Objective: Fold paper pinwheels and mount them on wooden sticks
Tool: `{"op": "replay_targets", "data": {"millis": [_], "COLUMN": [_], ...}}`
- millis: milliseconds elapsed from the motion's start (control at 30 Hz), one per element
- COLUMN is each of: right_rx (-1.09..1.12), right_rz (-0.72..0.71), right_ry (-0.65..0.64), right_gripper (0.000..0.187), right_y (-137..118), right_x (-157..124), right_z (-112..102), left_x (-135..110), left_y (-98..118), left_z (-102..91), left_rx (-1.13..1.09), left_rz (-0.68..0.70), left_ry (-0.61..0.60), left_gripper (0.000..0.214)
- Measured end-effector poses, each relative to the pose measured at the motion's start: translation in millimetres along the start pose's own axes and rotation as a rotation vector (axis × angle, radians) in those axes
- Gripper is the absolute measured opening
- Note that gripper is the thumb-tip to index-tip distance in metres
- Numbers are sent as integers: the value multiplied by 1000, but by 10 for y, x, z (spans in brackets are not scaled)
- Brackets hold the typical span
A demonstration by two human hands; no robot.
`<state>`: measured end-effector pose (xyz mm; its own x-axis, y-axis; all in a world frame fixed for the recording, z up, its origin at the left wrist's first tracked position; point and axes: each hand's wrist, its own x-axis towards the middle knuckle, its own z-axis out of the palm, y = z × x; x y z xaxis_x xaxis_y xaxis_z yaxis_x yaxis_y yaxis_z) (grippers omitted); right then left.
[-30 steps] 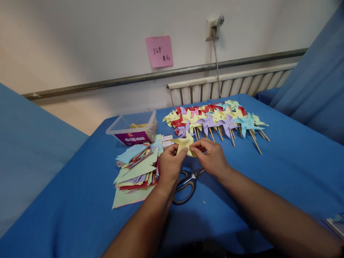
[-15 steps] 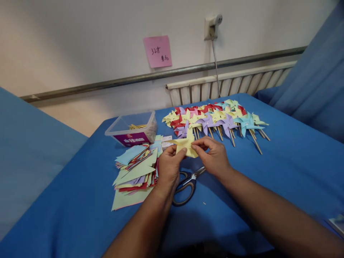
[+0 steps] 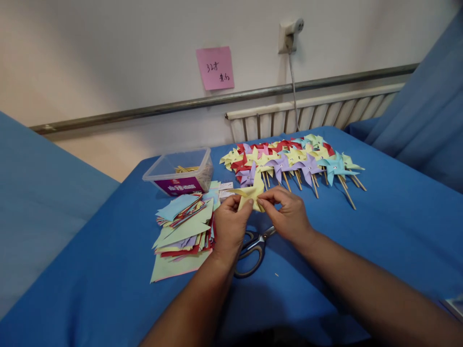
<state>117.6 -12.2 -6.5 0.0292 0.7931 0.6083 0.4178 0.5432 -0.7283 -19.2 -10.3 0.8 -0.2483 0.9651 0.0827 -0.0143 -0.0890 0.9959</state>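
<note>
Between my hands, over the middle of the table, is a yellow paper pinwheel (image 3: 249,194), partly folded, with one blade standing up. My left hand (image 3: 231,224) pinches its lower left side with the thumb on top. The thumb and forefinger of my right hand (image 3: 285,209) are closed on its right edge. Just below lies a pair of scissors (image 3: 258,246) with dark handles, partly covered by my left hand. Several finished paper pinwheels (image 3: 309,168) on wooden sticks lie in rows beyond my right hand.
To the left lies a stack of coloured paper sheets (image 3: 183,233). Behind it stands a clear plastic box (image 3: 177,168) holding thin wooden sticks. A radiator (image 3: 318,108), a metal pipe (image 3: 173,107) and a wall socket (image 3: 287,38) are at the back. Blue cloth (image 3: 361,231) covers the table.
My right fingers have shifted slightly on the pinwheel's right edge, and the paper there is bent further inward. The whole view has moved a little.
</note>
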Motion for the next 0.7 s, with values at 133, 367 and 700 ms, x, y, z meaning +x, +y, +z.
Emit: {"op": "replay_targets", "data": {"millis": [133, 367, 700], "right_rx": [-30, -35, -70], "right_rz": [5, 11, 22], "right_ry": [-10, -7, -12], "right_gripper": [7, 7, 8], "right_y": [11, 3, -24], "right_x": [-3, -7, -12], "right_z": [2, 8, 8], "left_x": [-14, -40, -43], "left_y": [1, 41, 47], "left_z": [14, 26, 12], "left_rx": [14, 79, 180], "left_rz": [13, 53, 110], "left_ry": [1, 19, 21], "left_gripper": [22, 20, 18]}}
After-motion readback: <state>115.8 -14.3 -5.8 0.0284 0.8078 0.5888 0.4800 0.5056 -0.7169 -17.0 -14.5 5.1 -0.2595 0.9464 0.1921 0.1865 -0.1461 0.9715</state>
